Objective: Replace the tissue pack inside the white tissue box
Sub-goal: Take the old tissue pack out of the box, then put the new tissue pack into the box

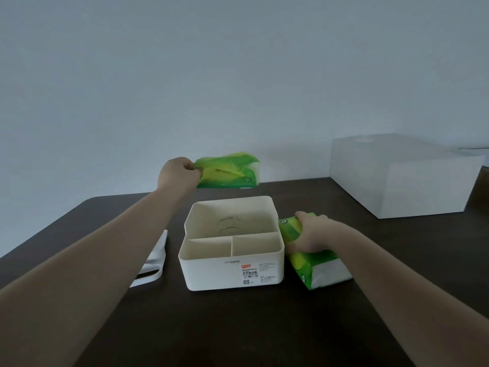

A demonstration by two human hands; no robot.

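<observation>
The white tissue box (pixel 232 271) stands open on the dark table, lid off. Its large rear compartment holds only a wire spring (pixel 229 225); two small front compartments are bare. My left hand (pixel 177 174) pinches the left end of a crumpled, nearly flat green tissue pack (pixel 229 171) at the table's far edge behind the box. My right hand (pixel 309 234) grips a full green tissue pack (pixel 315 263) from above; it lies on the table against the box's right side.
The white lid (pixel 153 263) lies on the table left of the box, partly under my left forearm. A large white box (pixel 397 178) stands at the back right. A pale wall rises behind the table's (pixel 238 327) far edge.
</observation>
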